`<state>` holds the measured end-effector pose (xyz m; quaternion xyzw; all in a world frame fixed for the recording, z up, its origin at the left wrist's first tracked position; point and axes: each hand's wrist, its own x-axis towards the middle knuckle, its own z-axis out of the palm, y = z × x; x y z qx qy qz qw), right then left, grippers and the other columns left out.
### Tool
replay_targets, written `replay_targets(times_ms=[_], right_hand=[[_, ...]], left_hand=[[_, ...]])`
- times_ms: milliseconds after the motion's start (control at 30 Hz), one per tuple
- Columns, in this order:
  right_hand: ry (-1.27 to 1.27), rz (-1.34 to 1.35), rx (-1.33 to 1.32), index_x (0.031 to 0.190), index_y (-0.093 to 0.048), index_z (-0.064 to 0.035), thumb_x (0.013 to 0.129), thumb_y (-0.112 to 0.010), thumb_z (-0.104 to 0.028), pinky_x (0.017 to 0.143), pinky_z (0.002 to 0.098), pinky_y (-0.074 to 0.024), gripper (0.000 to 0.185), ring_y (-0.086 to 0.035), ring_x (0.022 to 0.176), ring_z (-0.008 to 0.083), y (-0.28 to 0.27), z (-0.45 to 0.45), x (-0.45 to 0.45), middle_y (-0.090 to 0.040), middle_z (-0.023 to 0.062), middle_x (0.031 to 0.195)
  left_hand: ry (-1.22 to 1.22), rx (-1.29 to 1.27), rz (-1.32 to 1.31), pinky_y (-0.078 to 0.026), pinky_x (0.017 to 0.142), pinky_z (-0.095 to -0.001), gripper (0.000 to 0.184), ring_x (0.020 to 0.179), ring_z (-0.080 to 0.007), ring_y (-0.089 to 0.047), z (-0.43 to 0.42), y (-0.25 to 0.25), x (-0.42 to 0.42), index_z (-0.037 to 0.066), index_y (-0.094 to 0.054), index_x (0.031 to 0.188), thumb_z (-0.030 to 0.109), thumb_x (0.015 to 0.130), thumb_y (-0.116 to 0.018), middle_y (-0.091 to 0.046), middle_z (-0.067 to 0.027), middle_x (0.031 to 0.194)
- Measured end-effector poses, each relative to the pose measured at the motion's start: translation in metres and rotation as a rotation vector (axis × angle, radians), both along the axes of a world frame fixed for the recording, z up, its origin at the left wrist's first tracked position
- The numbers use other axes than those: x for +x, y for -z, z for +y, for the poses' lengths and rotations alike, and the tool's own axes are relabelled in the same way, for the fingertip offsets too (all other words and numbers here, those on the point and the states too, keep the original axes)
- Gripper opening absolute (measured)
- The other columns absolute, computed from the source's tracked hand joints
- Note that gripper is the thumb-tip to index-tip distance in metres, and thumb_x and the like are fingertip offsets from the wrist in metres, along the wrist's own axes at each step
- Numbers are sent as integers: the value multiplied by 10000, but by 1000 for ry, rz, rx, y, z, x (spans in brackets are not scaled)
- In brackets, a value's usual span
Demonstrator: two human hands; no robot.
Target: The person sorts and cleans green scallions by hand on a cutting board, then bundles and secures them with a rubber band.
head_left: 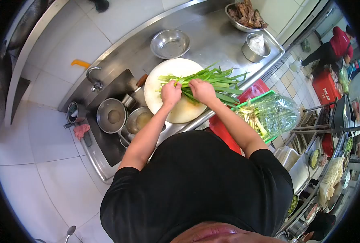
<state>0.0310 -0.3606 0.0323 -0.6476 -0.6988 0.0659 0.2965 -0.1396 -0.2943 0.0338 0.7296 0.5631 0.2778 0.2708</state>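
A bunch of scallions lies across a round white cutting board, its leaves hanging past the right edge. My left hand pinches the stalks near their paler ends. Close beside it, my right hand has its fingers curled round the green part of the same bunch. Both sets of fingertips are partly hidden by the hands and leaves. Just left of the board shows the brown handle of a knife.
Behind the board stands a steel bowl. Pans sit in the sink at left, below a faucet. A bowl of brown meat and a pot with white contents stand far right. A plastic-covered green crate is nearby; a person bends beyond.
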Motion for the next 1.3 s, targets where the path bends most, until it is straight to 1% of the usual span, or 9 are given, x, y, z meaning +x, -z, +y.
replay_targets(times_ms=[233, 533, 600, 733, 800, 933, 1033, 1133, 1300], right_hand=[[-47, 193, -308, 1282, -514, -42, 889, -684, -224, 818, 543, -533, 465, -678, 903, 458, -9, 23, -8, -707, 250, 937], [62, 3, -493, 1178, -670, -46, 792, -760, -171, 859, 460, -548, 415, -695, 941, 415, -33, -4, 95, -732, 209, 937], [78, -18, -494, 1144, -689, -13, 801, -748, -118, 823, 414, -557, 363, -720, 898, 325, -41, -17, 117, -747, 179, 913], [142, 632, -569, 1124, -711, -5, 859, -720, -98, 762, 270, -526, 280, -668, 791, 119, -59, -38, 122, -760, 73, 897], [58, 978, -438, 1100, -716, -4, 896, -703, -99, 729, 276, -516, 225, -646, 747, 109, -71, -41, 100, -754, 54, 898], [-143, 857, -448, 1098, -704, -2, 898, -727, -146, 730, 284, -515, 248, -646, 755, 118, -87, -32, 44, -738, 60, 842], [-234, 386, -391, 1110, -680, -9, 877, -764, -251, 776, 360, -528, 346, -677, 833, 219, -100, -28, 4, -700, 123, 839], [-281, 414, -350, 1132, -671, -30, 875, -760, -266, 788, 389, -525, 360, -674, 839, 262, -87, -26, -9, -692, 142, 858], [-277, 706, -614, 1061, -674, -39, 968, -668, -186, 647, 267, -470, 175, -565, 715, 79, -53, -16, 2, -647, 0, 796]], left_hand=[[26, -110, 31, -539, 804, -494, 276, 869, -428, -692, 18, 1, -6, 10, -740, 982, 259, 869, -702, -714, -259, 913], [36, -127, 60, -535, 795, -478, 323, 842, -404, -688, 22, 13, -19, 19, -706, 922, 338, 890, -668, -706, -256, 883], [25, -102, 21, -534, 782, -468, 348, 829, -386, -689, 13, -5, -21, 20, -696, 936, 365, 903, -676, -699, -263, 867], [53, -232, -422, -506, 690, -375, 415, 770, -206, -635, 13, 13, -29, 22, -642, 1073, 430, 1015, -599, -692, -138, 888], [299, -1016, -1001, -427, 602, -303, 419, 667, -122, -506, 1, -5, -33, 50, -609, 1163, 446, 1059, -518, -603, -17, 852], [458, -1309, -961, -358, 592, -252, 549, 676, -104, -440, -10, -51, -24, 84, -591, 1221, 571, 1071, -387, -541, -1, 841], [514, -1255, -823, -313, 511, -221, 350, 580, -52, -393, -8, -41, -33, 70, -603, 1150, 404, 1048, -575, -578, 6, 829], [486, -1183, -736, -276, 477, -199, 173, 532, -25, -360, -11, -36, -51, 83, -644, 1020, 233, 979, -721, -620, -9, 830], [273, -1142, -886, -286, 475, -180, 142, 534, -19, -365, -21, -25, -106, 74, -619, 1006, 205, 1012, -672, -593, -3, 800]])
